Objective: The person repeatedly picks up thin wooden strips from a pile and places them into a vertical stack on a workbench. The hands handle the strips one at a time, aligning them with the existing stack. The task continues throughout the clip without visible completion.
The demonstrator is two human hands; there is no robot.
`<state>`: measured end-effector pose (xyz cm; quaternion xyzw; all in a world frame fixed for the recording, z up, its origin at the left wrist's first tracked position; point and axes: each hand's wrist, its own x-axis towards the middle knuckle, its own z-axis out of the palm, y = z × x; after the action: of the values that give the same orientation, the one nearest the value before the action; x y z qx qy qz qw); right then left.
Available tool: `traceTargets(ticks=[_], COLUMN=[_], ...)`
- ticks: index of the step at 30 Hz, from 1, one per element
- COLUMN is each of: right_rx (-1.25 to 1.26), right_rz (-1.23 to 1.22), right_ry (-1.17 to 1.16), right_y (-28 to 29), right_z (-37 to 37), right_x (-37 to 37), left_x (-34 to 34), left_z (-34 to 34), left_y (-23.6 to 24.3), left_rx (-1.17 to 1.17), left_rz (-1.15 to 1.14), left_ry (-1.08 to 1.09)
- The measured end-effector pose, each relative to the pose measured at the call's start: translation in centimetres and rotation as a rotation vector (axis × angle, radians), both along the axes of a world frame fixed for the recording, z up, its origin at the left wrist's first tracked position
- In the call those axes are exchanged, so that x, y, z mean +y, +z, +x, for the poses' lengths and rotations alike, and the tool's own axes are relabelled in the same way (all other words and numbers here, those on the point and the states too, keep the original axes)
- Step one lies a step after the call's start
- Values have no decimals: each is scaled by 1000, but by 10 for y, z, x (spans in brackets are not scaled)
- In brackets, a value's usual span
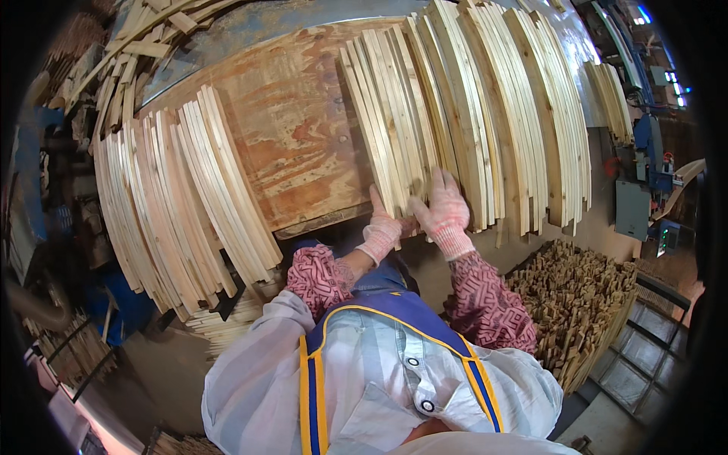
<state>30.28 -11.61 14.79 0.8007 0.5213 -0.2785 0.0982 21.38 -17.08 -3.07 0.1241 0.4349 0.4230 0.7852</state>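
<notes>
A bundle of pale wooden strips (pixel 390 114) lies side by side on a plywood board, its near ends toward me. My left hand (pixel 381 229), in a pinkish-white knit glove, is at the near left corner of this bundle, a finger stretched along its outer edge. Beside it my right hand (pixel 444 212), gloved alike, lies over the near ends at the bundle's right side, fingers extended and thumb apart. Both hands touch the strips; neither is wrapped around them. Part of my left hand's thumb side is hard to make out.
More wooden strips (pixel 523 114) lie in rows to the right, and another group (pixel 174 197) is on the left. Bare plywood (pixel 296 121) shows between. Scrap wood (pixel 136 53) is heaped at far left. A dense stack of upright sticks (pixel 572 303) stands near right, below a grey box (pixel 632 208).
</notes>
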Motion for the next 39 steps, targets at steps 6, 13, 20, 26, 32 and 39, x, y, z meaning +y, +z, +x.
traceTargets(ticks=[6, 13, 20, 26, 32, 39], right_rx=[-195, -366, -278, -325, -467, -525], right_rz=[647, 373, 192, 247, 270, 467], right_ry=[218, 382, 86, 102, 173, 318], right_y=[-64, -95, -98, -36, -61, -52], right_z=[6, -15, 37, 9, 39, 17], right_x=[75, 104, 116, 133, 112, 96], left_x=[10, 16, 11, 6, 27, 38], left_z=[-4, -20, -6, 19, 12, -13], left_y=[20, 47, 14, -41, 43, 57], left_rx=[288, 390, 439, 564, 422, 478], left_rz=[0, -88, 91, 275, 3, -78], left_ry=[-303, -464, -376, -411, -591, -643])
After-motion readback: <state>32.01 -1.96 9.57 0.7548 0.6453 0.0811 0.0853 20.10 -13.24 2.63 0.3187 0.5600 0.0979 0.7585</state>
